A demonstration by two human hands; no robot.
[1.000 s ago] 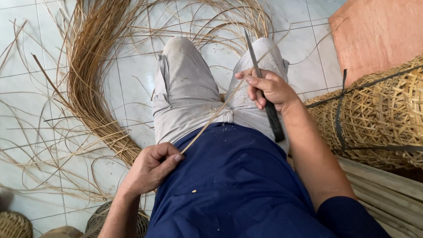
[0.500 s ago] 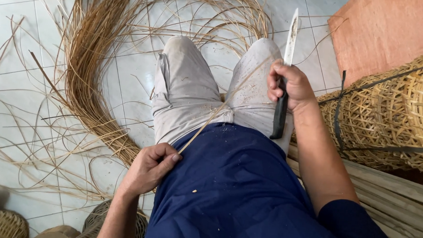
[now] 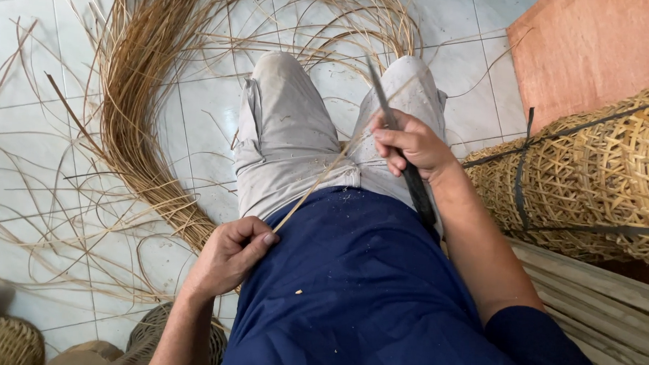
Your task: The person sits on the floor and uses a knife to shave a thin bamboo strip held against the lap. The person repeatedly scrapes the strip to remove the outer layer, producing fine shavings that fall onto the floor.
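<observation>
I sit on a tiled floor with my legs in pale grey trousers stretched out. My right hand grips a long knife with a dark handle, its blade pointing away over my right thigh. A thin rattan strip runs across my lap from the blade area down to my left hand, which pinches its near end at my waist. The strip's far end passes under my right hand's fingers.
A thick curved bundle of rattan strips lies on the white tiles left of my legs, with loose strands spread around. Stacked woven baskets tied with dark straps stand at right. An orange sack lies beyond. Small woven pieces sit bottom left.
My right hand swung the knife out to the right with the blade raised, then brought it back over my lap against the strip. My left hand kept its hold on the strip.
</observation>
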